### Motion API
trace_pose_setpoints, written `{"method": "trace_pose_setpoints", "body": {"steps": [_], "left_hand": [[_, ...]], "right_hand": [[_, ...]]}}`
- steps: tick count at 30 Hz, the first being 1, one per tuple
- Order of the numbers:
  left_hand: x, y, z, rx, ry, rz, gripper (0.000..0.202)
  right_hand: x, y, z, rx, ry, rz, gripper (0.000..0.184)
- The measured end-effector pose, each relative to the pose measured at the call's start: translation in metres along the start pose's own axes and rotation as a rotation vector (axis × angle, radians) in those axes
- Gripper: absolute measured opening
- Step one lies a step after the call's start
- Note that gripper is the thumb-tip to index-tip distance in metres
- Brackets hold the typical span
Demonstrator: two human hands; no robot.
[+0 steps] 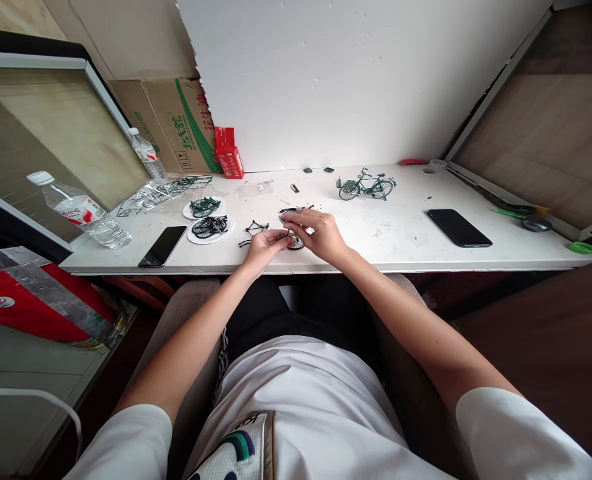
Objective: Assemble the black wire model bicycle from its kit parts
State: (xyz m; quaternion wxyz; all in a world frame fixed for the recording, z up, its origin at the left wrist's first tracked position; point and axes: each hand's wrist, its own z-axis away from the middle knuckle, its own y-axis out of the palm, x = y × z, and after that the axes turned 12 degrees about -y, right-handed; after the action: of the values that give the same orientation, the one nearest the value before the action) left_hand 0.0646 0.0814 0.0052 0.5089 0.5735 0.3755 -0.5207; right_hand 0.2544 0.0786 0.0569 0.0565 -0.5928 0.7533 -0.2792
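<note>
Near the table's front edge, my left hand (pixel 265 249) pinches at the side of a small spoked model bicycle wheel (pixel 297 243). My right hand (pixel 322 235) is closed just above the same wheel, its thumb and fingers pressed together; what lies between those fingertips is hidden. Behind my fingers shows another dark wheel part (pixel 289 211), partly covered. A black model bicycle frame (pixel 257 227) lies to the left of my left hand. To the right, farther back, a green model bicycle (pixel 367 185) stands upright with both wheels on.
Two white plates, one with black parts (pixel 210 227), one with green parts (pixel 205 207), sit left. Phones lie at left (pixel 163 246) and right (pixel 459 228). Water bottles (pixel 83 210), a red box (pixel 229 153) and a carton (pixel 173 127) stand at the left and back.
</note>
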Motion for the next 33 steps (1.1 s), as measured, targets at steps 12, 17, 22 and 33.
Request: {"method": "trace_pose_setpoints", "body": {"steps": [12,17,22,33], "left_hand": [[-0.0044,0.0004,0.0007,-0.006,-0.049,0.076,0.037],[-0.0039,0.0017,0.0006,-0.011,-0.045,0.054,0.038],[-0.0036,0.0008,-0.0001,0.001,-0.058,0.067,0.036],[-0.0062,-0.0012,0.0015,0.036,-0.084,0.096,0.029]], "right_hand": [[-0.0048,0.0027,0.0024,0.010,-0.016,-0.010,0.035],[-0.0061,0.0028,0.0030,0.026,-0.008,-0.009,0.035],[-0.0058,0.0017,0.0031,0.025,-0.005,-0.004,0.035],[-0.0049,-0.0007,0.0026,0.028,-0.011,0.006,0.035]]}}
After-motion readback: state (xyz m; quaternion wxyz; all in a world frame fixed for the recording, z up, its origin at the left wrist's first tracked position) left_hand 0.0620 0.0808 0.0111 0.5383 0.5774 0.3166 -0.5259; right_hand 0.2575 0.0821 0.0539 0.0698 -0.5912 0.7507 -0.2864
